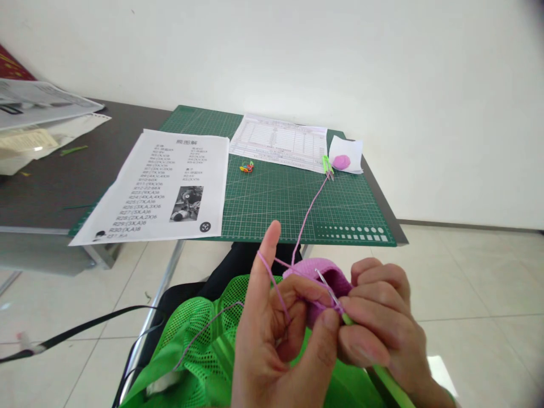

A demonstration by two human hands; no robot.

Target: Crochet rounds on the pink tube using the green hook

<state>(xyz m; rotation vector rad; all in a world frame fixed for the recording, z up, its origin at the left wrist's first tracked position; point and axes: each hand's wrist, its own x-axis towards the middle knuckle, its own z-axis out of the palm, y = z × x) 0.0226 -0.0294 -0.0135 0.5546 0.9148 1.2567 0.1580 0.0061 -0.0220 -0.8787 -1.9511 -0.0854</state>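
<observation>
A pink-purple crochet piece point(319, 266), curved like a cup, is pinched at its edge by my left hand point(276, 340). That hand's index finger points up with pink yarn point(268, 266) looped round it. My right hand point(385, 317) grips a crochet hook point(326, 287) with a silver shaft and a green handle. The hook's shaft lies at the edge of the piece, beside my left fingertips; whether its tip is through a stitch I cannot tell. Fingers hide part of the piece. A strand of yarn runs from the piece up to the table.
A green cutting mat point(272, 209) bears a printed pattern sheet point(204, 170), a form point(280, 141), colourful stitch markers point(247, 167), green snips point(327, 167) and a pink yarn piece point(341, 162) on white paper. More papers point(38, 102) lie at the left.
</observation>
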